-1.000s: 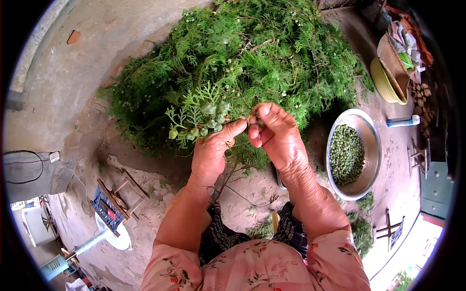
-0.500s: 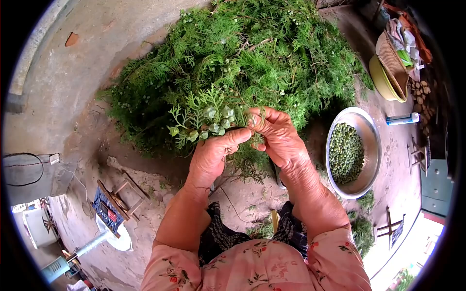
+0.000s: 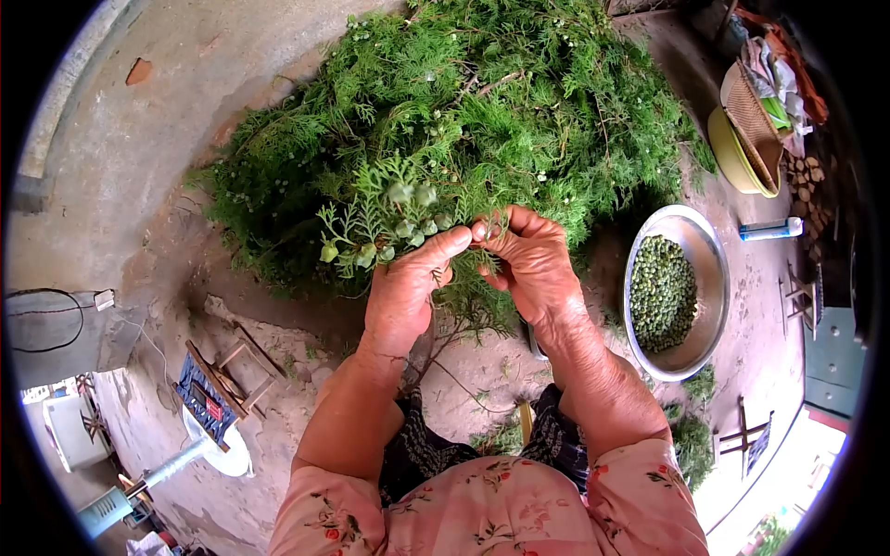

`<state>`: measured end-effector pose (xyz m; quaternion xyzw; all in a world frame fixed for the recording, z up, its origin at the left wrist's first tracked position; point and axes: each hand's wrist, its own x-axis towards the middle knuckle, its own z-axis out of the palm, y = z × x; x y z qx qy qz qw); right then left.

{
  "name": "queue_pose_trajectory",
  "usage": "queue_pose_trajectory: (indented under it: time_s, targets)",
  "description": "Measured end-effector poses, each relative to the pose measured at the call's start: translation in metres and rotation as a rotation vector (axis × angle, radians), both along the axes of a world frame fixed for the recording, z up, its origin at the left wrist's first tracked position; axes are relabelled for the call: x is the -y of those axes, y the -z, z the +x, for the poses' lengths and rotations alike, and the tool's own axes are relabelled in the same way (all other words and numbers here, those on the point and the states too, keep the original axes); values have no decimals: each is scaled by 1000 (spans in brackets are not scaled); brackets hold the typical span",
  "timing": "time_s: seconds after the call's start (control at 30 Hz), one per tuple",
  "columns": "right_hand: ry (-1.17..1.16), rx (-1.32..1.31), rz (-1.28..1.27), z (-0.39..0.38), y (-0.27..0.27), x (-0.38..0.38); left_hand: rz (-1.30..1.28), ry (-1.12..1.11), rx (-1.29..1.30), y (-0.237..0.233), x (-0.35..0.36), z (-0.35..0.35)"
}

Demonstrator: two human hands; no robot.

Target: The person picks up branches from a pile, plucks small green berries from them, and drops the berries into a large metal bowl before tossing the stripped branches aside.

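Observation:
My left hand (image 3: 408,283) is closed around a cypress sprig (image 3: 380,218) that carries several pale green cones (image 3: 405,228). Close beside it, my right hand (image 3: 530,259) pinches with thumb and forefinger at the sprig's right end; whether a cone is between those fingertips is hard to make out. Behind both hands spreads a big heap of cut cypress branches (image 3: 519,120). To the right of my right forearm stands a metal basin (image 3: 712,278) holding many picked green cones (image 3: 661,292).
A yellow basin (image 3: 730,153) with a woven basket lies at the upper right, near a blue-and-white tube (image 3: 771,229). Small folding stools stand left (image 3: 246,375) and right (image 3: 744,435). A pedestal fan (image 3: 176,463) is at lower left.
The sprig and its cones have turned slightly in my left hand. Both hands have shifted only a little, with the left thumb moving up and left. The basin stays put.

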<state>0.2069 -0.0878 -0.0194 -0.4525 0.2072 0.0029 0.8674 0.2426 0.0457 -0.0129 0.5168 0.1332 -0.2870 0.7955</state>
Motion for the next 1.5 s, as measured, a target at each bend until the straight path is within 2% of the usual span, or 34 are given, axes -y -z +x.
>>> queue_pose_trajectory:
  time_s: [0.07, 0.13, 0.17, 0.23, 0.27, 0.37, 0.43, 0.53, 0.57, 0.63, 0.7, 0.97, 1.2, 1.4, 1.5]
  targets:
    - [-28, 0, -9, 0, 0, 0, -8, 0, -29, -5, 0, 0]
    - [-61, 23, 164, -1, -2, -1, -17, -2, -60, -4, -2, 1]
    - [-62, 23, 164, -1, -2, -1, -93, 22, -70, -2, -4, 2]
    - [-101, -48, 349, -1, 0, 3, -211, 87, -108, 4, -7, 4]
    - [-101, -48, 349, 0, 1, 5, -211, 88, -108, 5, -6, 5]
    - [6, 22, 338, 3, 7, 13, -182, 95, -122, 6, -4, 5]
    - [24, 42, 333, 8, 1, 22, 51, -15, 3, 4, -1, 2]
    - [123, 121, 367, 11, -2, 33, 122, 32, 17, 6, -3, 2]
    - [89, 179, 328, 11, 1, 36, 133, 84, 139, 7, -4, 2]
    - [55, 238, 289, 10, 0, 37, 130, 95, 191, 5, -3, 1]
    - [55, 143, 32, 7, -12, 28, 79, 95, 367, 3, -1, -1]
    - [-111, 122, -298, 3, -16, 10, 12, 14, 251, -1, 1, 0]
    - [-140, 93, -326, 3, -10, 7, -19, 73, 288, 0, 0, 0]
    - [-107, 90, -376, 3, -13, 4, 18, 18, 320, -6, 5, -2]
    - [-68, 50, -303, 3, -13, 2, -3, 34, 322, -5, 5, 0]
